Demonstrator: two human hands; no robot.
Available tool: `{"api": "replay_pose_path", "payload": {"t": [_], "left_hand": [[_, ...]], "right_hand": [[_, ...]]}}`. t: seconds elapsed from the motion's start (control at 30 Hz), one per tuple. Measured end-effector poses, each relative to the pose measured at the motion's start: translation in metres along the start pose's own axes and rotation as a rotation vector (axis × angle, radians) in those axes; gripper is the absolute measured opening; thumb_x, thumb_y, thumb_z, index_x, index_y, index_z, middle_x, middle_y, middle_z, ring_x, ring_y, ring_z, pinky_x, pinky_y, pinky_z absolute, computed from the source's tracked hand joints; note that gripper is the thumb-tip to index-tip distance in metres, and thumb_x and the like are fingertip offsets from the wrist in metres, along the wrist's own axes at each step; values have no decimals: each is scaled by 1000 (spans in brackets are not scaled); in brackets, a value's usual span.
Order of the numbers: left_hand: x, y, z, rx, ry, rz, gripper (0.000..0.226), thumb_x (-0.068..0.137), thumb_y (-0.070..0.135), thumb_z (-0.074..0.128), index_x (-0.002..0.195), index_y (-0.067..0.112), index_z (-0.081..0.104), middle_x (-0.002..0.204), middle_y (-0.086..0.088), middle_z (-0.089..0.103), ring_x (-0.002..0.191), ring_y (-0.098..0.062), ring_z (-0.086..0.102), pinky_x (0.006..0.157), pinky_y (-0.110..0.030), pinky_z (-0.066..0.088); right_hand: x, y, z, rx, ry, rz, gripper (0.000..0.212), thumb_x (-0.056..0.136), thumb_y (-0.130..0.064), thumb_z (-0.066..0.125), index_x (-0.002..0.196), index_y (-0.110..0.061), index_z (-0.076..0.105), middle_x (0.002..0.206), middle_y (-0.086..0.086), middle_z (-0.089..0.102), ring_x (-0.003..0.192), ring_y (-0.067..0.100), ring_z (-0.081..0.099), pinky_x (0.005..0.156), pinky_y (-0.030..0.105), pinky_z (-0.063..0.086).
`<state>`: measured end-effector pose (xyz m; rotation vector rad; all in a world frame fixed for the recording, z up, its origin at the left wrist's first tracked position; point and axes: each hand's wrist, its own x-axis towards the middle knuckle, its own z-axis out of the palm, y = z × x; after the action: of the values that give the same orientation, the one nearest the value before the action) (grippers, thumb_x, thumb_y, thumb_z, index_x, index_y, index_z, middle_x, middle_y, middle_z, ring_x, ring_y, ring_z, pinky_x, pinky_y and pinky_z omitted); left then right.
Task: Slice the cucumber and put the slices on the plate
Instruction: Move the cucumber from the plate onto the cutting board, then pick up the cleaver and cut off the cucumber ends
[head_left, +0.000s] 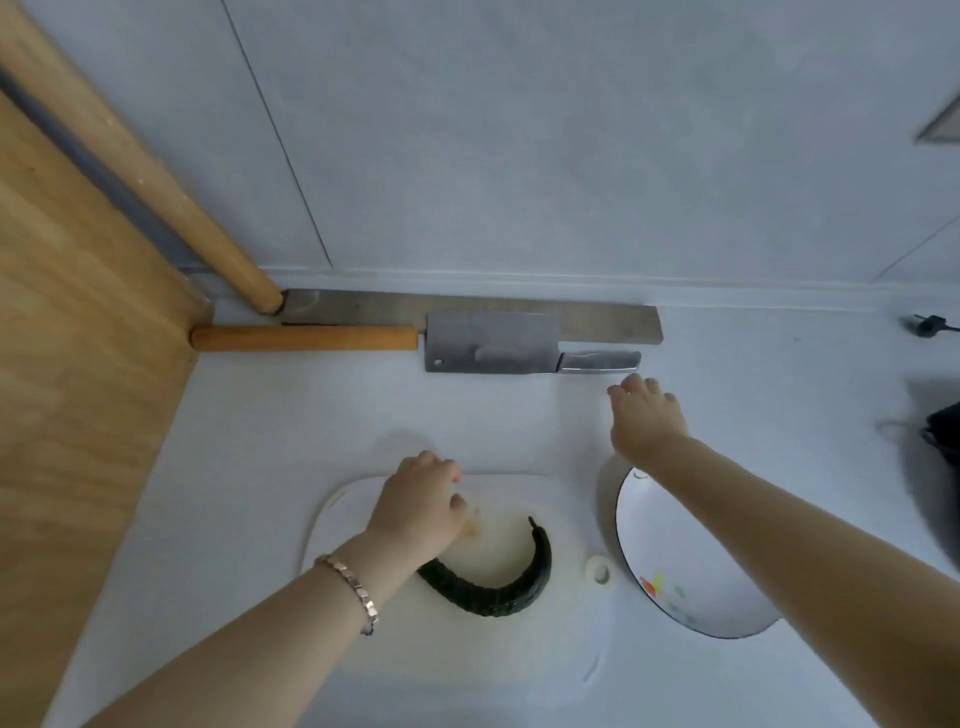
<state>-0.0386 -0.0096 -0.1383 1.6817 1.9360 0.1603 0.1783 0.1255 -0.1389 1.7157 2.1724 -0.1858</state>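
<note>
We see pale wooden board (78, 389) at far left. Our left hand (421, 504), rose-gold bracelet (350, 587) on wrist, rests palm down on white plastic cutting board (519, 649), fingers curled loosely, covering one end of dark green curved cucumber (498, 597); grip unclear. Steel cleaver (493, 345) lies beyond, against wall. Our right hand (647, 415) hovers near cleaver handle, fingers spread, empty. White dark-rimmed plate (691, 618) right of board.

The dark, curved cucumber (498, 587) (still whole) lies beneath the left hand (421, 509); the white plate (691, 582) sits right of it.
</note>
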Motion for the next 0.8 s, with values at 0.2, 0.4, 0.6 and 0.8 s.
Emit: {"api": "replay_pose_path", "payload": {"t": [0.2,0.4,0.6,0.8], "left_hand": [[25,4,-4,-38,47,-89,19,93,20,46,108,13,57,111,-3,57,97,-15,54,81,-25,48],[30,2,-1,-56,91,-161,19,93,17,48,108,10,58,108,-4,59,90,-13,58,76,-19,48],[9,-5,3,-57,93,-157,10,91,15,50,93,15,60,95,1,61,82,-12,58,73,-24,49],[-28,3,23,9,-12,-47,7,86,24,55,90,18,57,89,5,56,84,-12,57,63,-17,41]], "right_hand": [[75,-3,-4,-119,23,-168,49,89,-5,48,136,-11,37,143,8,39,133,26,36,105,37,31],[107,-9,6,-149,31,-257,41,89,-10,51,129,-11,46,134,9,47,127,27,40,101,37,35],[85,-8,-3,-130,49,-213,37,87,-14,50,123,-9,48,126,10,51,118,28,46,86,37,42],[0,6,-36,323,-52,-181,7,86,-18,45,84,-13,50,87,7,56,81,31,54,63,29,37]]}}
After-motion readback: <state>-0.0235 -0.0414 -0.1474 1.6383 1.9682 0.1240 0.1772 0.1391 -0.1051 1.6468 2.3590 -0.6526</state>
